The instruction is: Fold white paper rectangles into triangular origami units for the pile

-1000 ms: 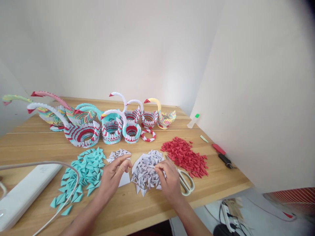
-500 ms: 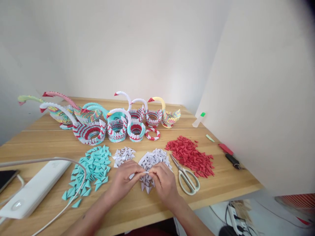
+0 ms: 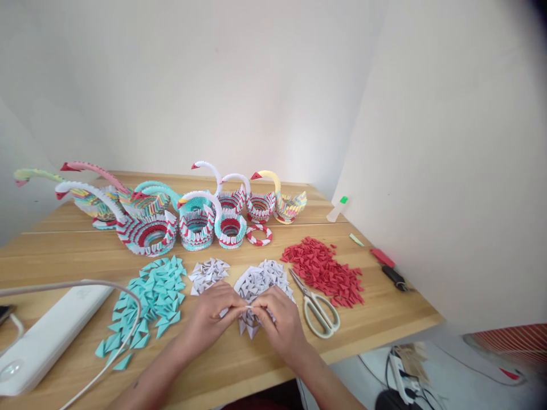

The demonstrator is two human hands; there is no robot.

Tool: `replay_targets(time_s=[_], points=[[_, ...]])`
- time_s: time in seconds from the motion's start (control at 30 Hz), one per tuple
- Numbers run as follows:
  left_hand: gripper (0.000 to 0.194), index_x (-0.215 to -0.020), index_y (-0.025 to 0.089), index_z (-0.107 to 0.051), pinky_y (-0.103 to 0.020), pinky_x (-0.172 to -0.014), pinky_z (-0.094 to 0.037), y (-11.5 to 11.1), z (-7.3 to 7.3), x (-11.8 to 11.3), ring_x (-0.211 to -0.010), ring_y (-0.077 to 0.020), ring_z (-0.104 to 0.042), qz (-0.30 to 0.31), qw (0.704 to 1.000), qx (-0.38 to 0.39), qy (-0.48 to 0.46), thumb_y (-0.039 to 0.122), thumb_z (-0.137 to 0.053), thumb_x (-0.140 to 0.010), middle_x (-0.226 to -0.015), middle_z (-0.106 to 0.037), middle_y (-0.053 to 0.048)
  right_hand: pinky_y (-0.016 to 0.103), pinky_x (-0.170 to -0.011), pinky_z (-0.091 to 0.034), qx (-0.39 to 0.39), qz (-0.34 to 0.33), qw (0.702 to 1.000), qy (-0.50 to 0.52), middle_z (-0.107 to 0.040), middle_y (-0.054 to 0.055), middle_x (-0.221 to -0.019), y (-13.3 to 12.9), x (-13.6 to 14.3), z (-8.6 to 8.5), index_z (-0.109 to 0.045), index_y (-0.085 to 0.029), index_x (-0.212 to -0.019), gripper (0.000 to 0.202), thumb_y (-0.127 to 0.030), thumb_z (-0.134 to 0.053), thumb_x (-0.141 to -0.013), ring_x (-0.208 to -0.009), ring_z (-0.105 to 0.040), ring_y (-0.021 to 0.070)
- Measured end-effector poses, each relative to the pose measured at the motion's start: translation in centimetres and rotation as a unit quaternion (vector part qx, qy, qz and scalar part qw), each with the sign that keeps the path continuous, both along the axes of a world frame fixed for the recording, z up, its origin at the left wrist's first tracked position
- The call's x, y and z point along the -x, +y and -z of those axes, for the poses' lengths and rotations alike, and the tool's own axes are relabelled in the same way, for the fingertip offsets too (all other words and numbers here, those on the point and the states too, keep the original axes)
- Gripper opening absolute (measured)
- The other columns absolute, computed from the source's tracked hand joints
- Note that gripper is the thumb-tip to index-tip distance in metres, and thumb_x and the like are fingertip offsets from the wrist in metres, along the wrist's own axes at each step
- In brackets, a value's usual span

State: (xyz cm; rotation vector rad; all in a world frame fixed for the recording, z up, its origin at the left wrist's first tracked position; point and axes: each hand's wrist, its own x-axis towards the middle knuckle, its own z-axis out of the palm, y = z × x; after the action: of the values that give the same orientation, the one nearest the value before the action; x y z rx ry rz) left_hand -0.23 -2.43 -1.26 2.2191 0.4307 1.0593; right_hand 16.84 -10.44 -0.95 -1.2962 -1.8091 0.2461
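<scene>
Between the fingertips of both hands is a small white paper piece, mostly covered by the fingers. My left hand pinches its left end, and my right hand pinches the right end. Just behind and under the hands spreads a pile of white folded paper triangles. A smaller white pile lies beyond my left hand. Turquoise paper triangles are heaped to the left, red ones to the right. White-handled scissors rest beside my right hand.
Several paper swans stand along the back of the table, with a red-and-white paper ring in front. A white lamp base and a cable occupy the left. At right lie a black-handled tool and a glue bottle.
The view has shifted slightly, so the table's contents sit a little farther left. Both hands keep pinching the white paper piece, their fingertips a little closer together.
</scene>
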Motion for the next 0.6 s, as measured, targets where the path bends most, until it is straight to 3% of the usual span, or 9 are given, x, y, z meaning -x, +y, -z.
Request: replay_targets(time_s=[0.27, 0.4, 0.53, 0.6], points=[[0.023, -0.078, 0.018, -0.068, -0.026, -0.064, -0.045, 0.6, 0.8, 0.5, -0.068, -0.0163, -0.063, -0.115, 0.992, 0.053, 0.0, 0.031, -0.052, -0.091, -0.072, -0.069, -0.003, 0.031, -0.07, -0.044, -0.066, 0.096, 0.993, 0.026, -0.061, 0.004, -0.077, 0.1, -2.5, 0.0, -0.061, -0.019, -0.083, 0.012, -0.016, -0.052, -0.09, -0.076, -0.056, 0.0181], [0.022, -0.077, 0.018, -0.068, -0.025, -0.064, -0.047, 0.6, 0.7, 0.5, -0.068, -0.0161, -0.063, -0.15, 0.986, 0.077, -0.01, 0.031, -0.054, -0.089, -0.074, -0.07, -0.002, 0.034, -0.076, -0.046, -0.056, 0.135, 0.989, 0.033, -0.065, 0.007, -0.087, 0.4, -3.9, -0.1, -0.066, -0.02, -0.096, 0.016, -0.018, -0.051, -0.091, -0.084, -0.059, 0.0206], [0.025, -0.07, 0.018, -0.065, -0.024, -0.063, -0.048, 0.7, 0.7, 0.5, -0.062, -0.0152, -0.061, -0.177, 0.978, 0.106, -0.026, 0.033, -0.055, -0.087, -0.069, -0.068, -0.001, 0.032, -0.074, -0.047, -0.033, 0.139, 0.987, 0.067, -0.066, 0.006, -0.087, -1.5, -3.2, -3.3, -0.068, -0.023, -0.102, 0.019, -0.025, -0.052, -0.091, -0.081, -0.061, 0.0206], [0.026, -0.068, 0.018, -0.064, -0.024, -0.062, -0.049, 0.8, 0.9, 0.6, -0.063, -0.0154, -0.061, -0.189, 0.974, 0.125, -0.03, 0.034, -0.056, -0.087, -0.069, -0.067, -0.001, 0.028, -0.065, -0.048, 0.037, 0.044, 0.995, 0.08, -0.066, 0.002, -0.073, -3.3, -2.4, -5.6, -0.069, -0.028, -0.099, 0.021, -0.03, -0.05, -0.093, -0.068, -0.061, 0.0169]])
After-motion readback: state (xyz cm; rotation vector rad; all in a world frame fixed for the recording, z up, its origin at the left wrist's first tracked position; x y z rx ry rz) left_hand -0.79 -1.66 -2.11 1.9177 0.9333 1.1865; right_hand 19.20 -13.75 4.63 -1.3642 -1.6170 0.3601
